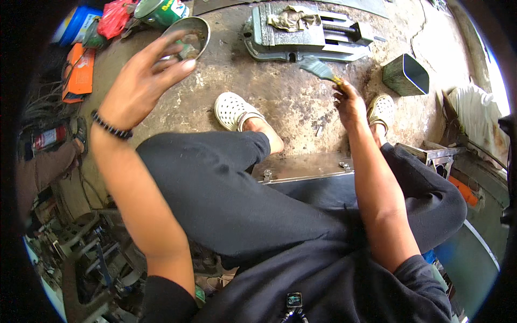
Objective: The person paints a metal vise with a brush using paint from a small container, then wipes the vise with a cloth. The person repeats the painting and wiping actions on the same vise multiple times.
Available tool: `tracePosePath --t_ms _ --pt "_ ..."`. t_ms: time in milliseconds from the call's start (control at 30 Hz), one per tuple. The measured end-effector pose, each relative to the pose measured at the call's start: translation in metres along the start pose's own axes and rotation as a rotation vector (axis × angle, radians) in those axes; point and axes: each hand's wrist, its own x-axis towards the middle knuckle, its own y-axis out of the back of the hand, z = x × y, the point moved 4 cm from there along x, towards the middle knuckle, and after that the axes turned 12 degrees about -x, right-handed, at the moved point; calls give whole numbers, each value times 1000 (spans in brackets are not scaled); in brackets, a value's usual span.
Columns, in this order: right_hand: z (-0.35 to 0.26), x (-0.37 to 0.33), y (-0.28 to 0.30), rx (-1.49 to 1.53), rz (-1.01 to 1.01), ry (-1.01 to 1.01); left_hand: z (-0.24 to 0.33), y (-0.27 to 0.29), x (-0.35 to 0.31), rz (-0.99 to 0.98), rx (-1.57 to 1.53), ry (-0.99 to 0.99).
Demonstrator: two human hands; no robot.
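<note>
My left hand [148,75] is up at the upper left, fingers stretched and apart. Its fingertips overlap the near side of a round metal bowl [203,33] with greenish and brownish stuff inside; whether they touch it I cannot tell. In my right hand [350,102] is a paintbrush [319,69], gripped near its yellowish handle, its wide grey-green head somewhat blurred. That head points up and left, by the near edge of a grey-green machine vise [293,40] on the floor. A crumpled pale cloth [293,19] lies on top of the vise.
A dark square-mouthed container [405,75] stands right of the vise. Paint cans [156,12], a red plastic bag [114,17] and an orange box [78,72] crowd the upper left. Metal parts [97,258] pile up at lower left. A lidded metal case [307,166] is between my legs.
</note>
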Motion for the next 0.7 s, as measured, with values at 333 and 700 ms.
tracePosePath --t_ms 333,700 --pt "37 38 -49 108 -92 37 -8 6 8 -17 14 127" --pt "31 15 -1 130 152 51 -8 -4 3 -46 51 220"
